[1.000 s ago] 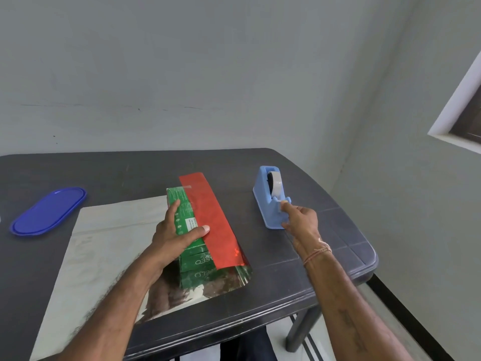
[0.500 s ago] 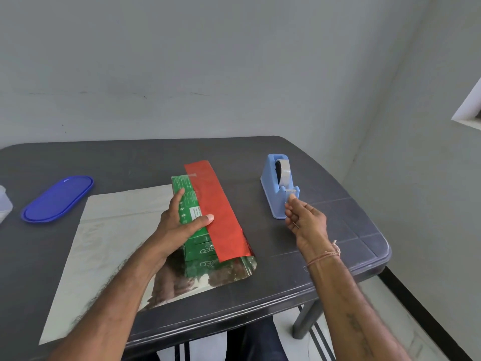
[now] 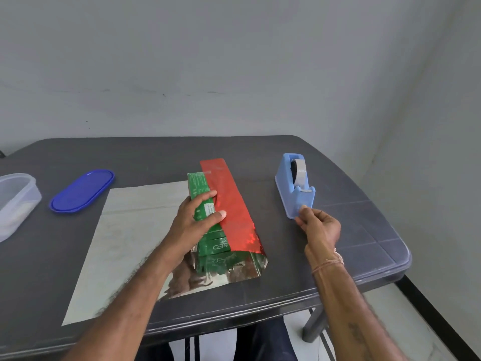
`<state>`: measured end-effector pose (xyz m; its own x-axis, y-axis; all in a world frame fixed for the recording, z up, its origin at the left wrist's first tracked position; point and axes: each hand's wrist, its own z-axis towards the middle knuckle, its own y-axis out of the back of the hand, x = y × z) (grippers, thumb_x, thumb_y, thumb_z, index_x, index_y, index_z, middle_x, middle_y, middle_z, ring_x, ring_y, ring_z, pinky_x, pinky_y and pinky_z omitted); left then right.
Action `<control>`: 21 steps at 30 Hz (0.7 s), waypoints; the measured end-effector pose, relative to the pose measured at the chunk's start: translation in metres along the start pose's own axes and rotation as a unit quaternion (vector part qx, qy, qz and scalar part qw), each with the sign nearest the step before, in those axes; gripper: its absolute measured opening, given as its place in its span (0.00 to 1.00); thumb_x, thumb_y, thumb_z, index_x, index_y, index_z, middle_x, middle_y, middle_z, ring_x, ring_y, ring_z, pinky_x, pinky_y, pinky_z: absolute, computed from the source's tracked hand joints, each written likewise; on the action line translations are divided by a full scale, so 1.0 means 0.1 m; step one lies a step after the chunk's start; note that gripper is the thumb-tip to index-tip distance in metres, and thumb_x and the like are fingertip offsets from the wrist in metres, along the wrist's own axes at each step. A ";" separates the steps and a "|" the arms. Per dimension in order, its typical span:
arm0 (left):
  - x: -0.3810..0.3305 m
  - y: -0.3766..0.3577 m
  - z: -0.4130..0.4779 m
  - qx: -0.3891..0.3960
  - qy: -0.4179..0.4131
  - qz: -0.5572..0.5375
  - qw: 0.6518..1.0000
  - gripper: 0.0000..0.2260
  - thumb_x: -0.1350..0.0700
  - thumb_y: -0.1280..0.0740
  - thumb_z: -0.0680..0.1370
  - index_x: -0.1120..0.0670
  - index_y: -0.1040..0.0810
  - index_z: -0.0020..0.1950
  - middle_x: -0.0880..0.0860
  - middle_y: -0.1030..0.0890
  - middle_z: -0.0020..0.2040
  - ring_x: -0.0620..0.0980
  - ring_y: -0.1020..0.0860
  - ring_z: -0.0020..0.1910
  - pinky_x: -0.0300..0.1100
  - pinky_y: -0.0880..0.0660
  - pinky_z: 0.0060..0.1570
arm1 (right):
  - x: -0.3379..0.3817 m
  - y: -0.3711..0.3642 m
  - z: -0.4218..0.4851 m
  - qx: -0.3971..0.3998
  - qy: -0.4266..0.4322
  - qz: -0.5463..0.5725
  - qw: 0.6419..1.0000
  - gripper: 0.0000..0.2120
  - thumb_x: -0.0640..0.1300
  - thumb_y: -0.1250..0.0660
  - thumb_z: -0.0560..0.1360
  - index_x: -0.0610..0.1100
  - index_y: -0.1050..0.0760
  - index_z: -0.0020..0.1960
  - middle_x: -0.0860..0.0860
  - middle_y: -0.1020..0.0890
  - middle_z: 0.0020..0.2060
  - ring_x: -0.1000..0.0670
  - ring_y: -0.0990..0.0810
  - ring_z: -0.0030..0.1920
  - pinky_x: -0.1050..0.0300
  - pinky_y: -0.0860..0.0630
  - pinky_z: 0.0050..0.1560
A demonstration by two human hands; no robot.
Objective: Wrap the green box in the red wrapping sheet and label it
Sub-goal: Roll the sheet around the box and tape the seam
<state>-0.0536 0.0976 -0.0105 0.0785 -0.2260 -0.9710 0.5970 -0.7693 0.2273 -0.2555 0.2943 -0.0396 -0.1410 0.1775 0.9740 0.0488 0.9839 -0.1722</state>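
Observation:
The long green box [image 3: 201, 185] lies on the wrapping sheet [image 3: 135, 230], whose silver underside faces up. The sheet's right edge is folded over the box, showing a red flap [image 3: 230, 196]. My left hand [image 3: 192, 220] presses flat on the box, with its thumb on the flap's edge. My right hand [image 3: 321, 226] is at the front of the blue tape dispenser [image 3: 287, 190], thumb and fingers pinching the tape end just below the cutter. The tape roll [image 3: 299, 171] sits in the dispenser.
A blue oval lid [image 3: 83, 190] lies at the back left of the dark grey table [image 3: 156, 157]. A clear plastic container [image 3: 15, 199] stands at the far left edge. The table's rounded right corner is near the dispenser, and a wall runs behind.
My right hand reached the dispenser's cutter, took the tape end and drew back slightly toward me. My left hand stayed pressing on the box and flap.

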 end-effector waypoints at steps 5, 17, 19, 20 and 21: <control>0.00 0.03 -0.04 0.025 0.006 -0.022 0.999 0.30 0.52 0.23 0.75 0.36 0.29 0.74 0.45 0.30 0.72 0.37 0.22 0.61 0.27 0.23 0.46 | 0.04 0.03 -0.28 0.097 0.017 -0.014 0.995 0.08 0.43 0.29 0.79 0.38 0.20 0.46 0.42 0.18 0.42 0.50 0.18 0.42 0.60 0.17 0.40; 0.10 0.07 0.00 0.056 0.019 -0.024 0.998 0.42 0.40 0.19 0.65 0.33 0.34 0.76 0.47 0.29 0.73 0.43 0.21 0.64 0.39 0.20 0.59 | 0.51 -0.38 -0.76 0.452 0.195 -0.217 0.843 0.09 0.48 0.31 0.81 0.42 0.20 0.50 0.42 0.15 0.48 0.51 0.20 0.43 0.54 0.19 0.46; 0.11 0.08 0.01 0.066 0.024 -0.012 0.997 0.47 0.37 0.20 0.61 0.33 0.37 0.76 0.46 0.31 0.74 0.45 0.23 0.67 0.47 0.23 0.66 | 0.57 -0.44 -0.72 0.468 0.221 -0.280 0.809 0.07 0.48 0.30 0.80 0.44 0.20 0.48 0.45 0.15 0.44 0.53 0.19 0.42 0.59 0.20 0.44; 0.11 0.08 0.01 0.069 0.026 -0.010 0.997 0.48 0.37 0.20 0.60 0.33 0.37 0.77 0.46 0.32 0.74 0.46 0.24 0.67 0.49 0.24 0.67 | 0.61 -0.47 -0.70 0.472 0.238 -0.307 0.791 0.07 0.47 0.30 0.80 0.45 0.21 0.47 0.49 0.15 0.41 0.55 0.19 0.41 0.61 0.21 0.43; 0.11 0.08 0.01 0.071 0.027 -0.010 0.997 0.49 0.37 0.19 0.59 0.33 0.37 0.77 0.46 0.33 0.74 0.46 0.25 0.68 0.49 0.24 0.67 | 0.65 -0.50 -0.69 0.478 0.257 -0.334 0.770 0.06 0.48 0.30 0.80 0.46 0.21 0.47 0.52 0.16 0.40 0.57 0.19 0.40 0.62 0.22 0.43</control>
<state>-0.0484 0.0884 -0.0188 0.1131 -0.1804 -0.9771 0.4801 -0.8510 0.2127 -0.1989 0.2548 0.0429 0.6039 -0.1671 0.7793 -0.6502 0.4622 0.6030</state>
